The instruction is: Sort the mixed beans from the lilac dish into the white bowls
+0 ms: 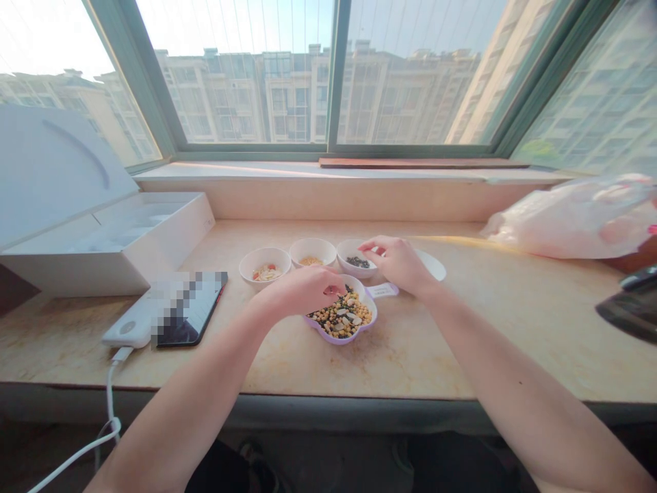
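Note:
A white and purple bowl with a handle (341, 337) stands at the middle of the counter and holds mixed yellow beans, black beans and pale flat pieces. My left hand (308, 291) is above its left side, fingers curled together; whatever they may hold is hidden. Behind it, three small white bowls stand in a row: the left bowl (246, 267) has pale and reddish pieces, the middle bowl (295, 250) yellowish grains, the right bowl (343, 252) black beans. My right hand (395, 261) reaches to the right bowl's rim with fingertips pinched; their contents cannot be made out.
A white plate (434, 266) lies partly behind my right hand. At left are an open white box (154, 253), a phone (192, 315) and a white power bank (131, 325) with a cable. A plastic bag (569, 219) and a dark object (631, 308) are at right.

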Available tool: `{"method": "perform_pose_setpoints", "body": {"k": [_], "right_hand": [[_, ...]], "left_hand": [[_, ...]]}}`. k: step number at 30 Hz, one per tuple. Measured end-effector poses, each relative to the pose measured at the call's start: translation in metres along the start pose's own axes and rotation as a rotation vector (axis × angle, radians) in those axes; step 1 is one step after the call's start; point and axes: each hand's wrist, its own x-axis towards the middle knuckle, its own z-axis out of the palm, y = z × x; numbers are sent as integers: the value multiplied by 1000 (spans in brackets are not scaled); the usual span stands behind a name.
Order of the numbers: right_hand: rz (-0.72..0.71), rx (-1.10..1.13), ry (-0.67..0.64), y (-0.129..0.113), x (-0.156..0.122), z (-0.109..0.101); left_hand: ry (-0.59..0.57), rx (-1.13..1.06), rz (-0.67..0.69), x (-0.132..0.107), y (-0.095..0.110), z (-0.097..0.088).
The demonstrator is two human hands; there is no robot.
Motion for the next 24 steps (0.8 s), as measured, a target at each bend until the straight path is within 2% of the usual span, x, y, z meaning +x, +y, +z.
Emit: {"method": "perform_pose_setpoints", "body": {"k": [4,8,15,24], "right_hand": [[15,-82,26,7,2,2],[12,-107,10,8,2,2],[11,-140,-22,9,1,1],[3,-160,-63,6,-1,2]], "left_hand": [[-135,-18,47,-1,5,1],[-208,-42,57,1,4,-1],[-259,-120,32,1,3,1],[-201,-144,45,2,6,8]]}}
